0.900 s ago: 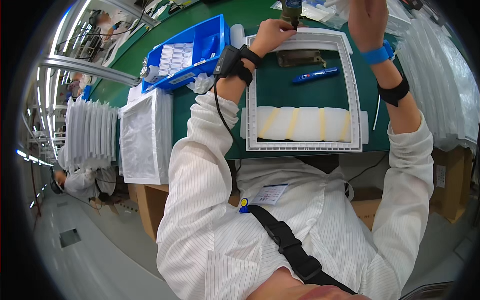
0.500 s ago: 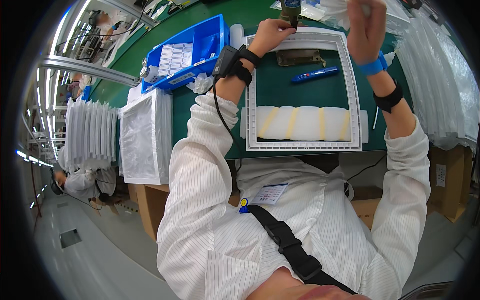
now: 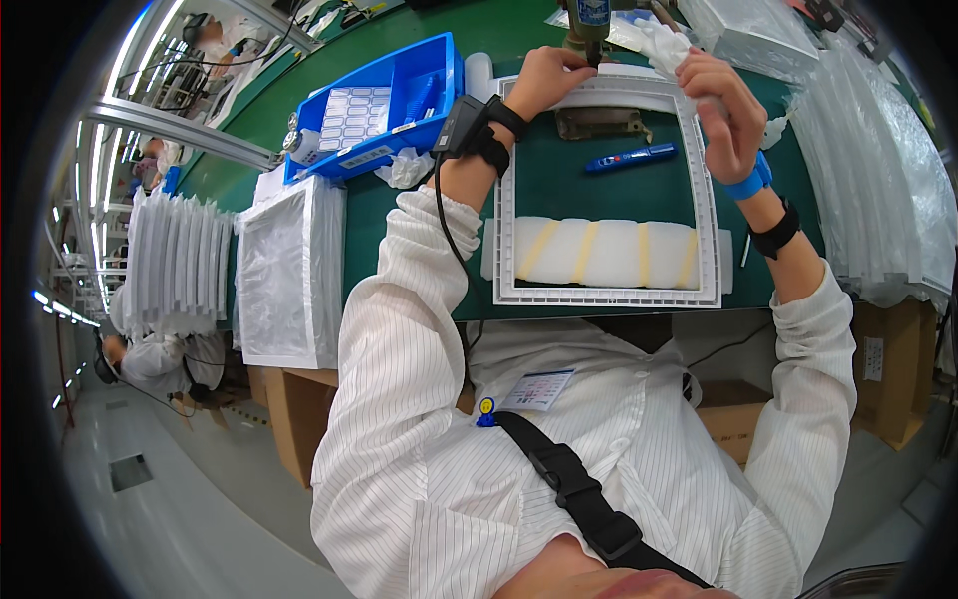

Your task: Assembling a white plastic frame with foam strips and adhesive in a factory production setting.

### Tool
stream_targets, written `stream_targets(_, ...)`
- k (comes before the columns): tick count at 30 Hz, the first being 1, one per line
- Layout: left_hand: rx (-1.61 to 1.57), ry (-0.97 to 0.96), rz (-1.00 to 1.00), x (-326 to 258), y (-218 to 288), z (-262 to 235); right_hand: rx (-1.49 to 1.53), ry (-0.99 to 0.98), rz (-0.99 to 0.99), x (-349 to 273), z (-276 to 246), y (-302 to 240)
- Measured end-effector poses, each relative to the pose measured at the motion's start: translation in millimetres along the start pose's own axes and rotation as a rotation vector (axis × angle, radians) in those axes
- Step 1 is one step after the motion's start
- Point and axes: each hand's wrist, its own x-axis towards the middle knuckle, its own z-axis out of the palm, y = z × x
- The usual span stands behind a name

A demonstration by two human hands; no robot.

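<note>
A white rectangular plastic frame (image 3: 507, 230) lies on the green bench in front of me. My left hand (image 3: 547, 80) reaches over its far left corner. Its thumb and fingertips come together on the far bar, right under the press tip; whatever they pinch is too small to make out. Above them stands a dark hand press (image 3: 593, 35) with a blue label, its tip down close to the bar. At the far right corner, my right hand (image 3: 720, 115) is closed round the end of the press lever (image 3: 664, 48), which is wrapped in white material.
Inside the frame's opening are a blue marker pen (image 3: 631, 158), the metal press base (image 3: 602, 122) and a white foam pad with yellow tape (image 3: 609, 252). A blue bin (image 3: 364, 158) holds labels. Bagged frames (image 3: 284, 280) stand left, plastic-wrapped stacks (image 3: 868, 170) right.
My right hand has come down toward me with the wrapped lever. The press tip has dropped nearer the frame's far bar. My left hand stays at about the same place.
</note>
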Motion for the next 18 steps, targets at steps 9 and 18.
stream_targets(9, -0.023, -0.012, -0.028, 0, 3, 0, -0.019, -0.596, 0.232, 36, -20, -12)
stream_targets(18, -0.041, 0.036, -0.018, -1, 2, -1, -0.225, -0.817, 0.055, 44, -6, -16)
